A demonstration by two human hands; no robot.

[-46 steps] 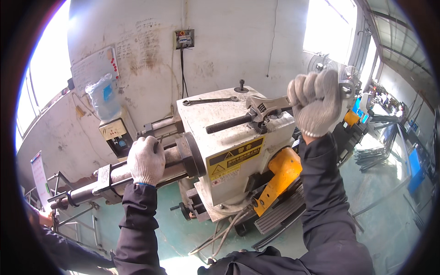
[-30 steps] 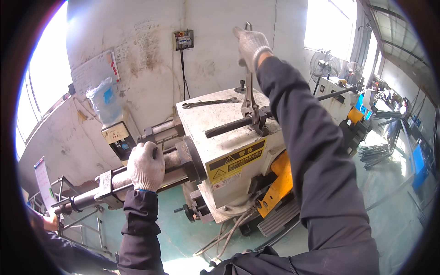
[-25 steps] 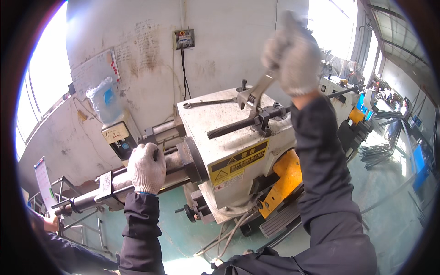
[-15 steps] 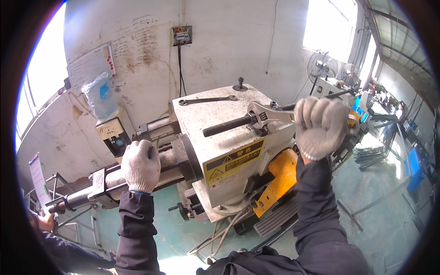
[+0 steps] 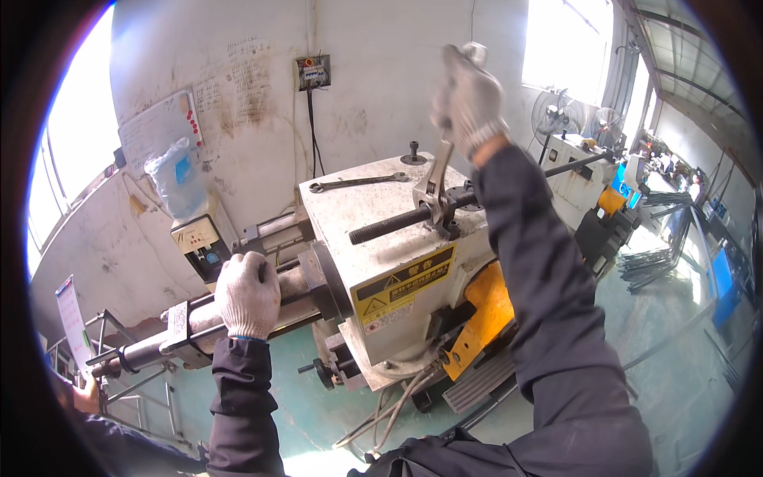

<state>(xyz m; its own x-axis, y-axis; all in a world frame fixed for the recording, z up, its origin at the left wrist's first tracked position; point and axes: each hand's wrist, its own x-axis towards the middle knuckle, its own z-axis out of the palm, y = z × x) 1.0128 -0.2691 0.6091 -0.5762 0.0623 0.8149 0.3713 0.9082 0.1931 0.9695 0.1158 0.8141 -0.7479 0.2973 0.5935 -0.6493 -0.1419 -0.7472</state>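
Observation:
My left hand, in a whitish knit glove, is closed over the thick metal cylinder on the machine's left side. My gloved right hand is raised above the machine and grips the upper handle of an adjustable wrench. The wrench stands almost upright, its jaws around a nut on the black threaded rod. That rod lies across the top of the off-white machine housing. Behind it, an open-end wrench rests on the housing, apart from both hands.
A bolt stands upright at the housing's back edge. An orange bracket juts out in front, with hoses below. A water dispenser stands by the wall. Another person's hand shows at far left. Fans and metal bars are at right.
My right hand has swung up and left with the wrench handle, turning the wrench from nearly level to nearly upright. My left hand stays on the cylinder.

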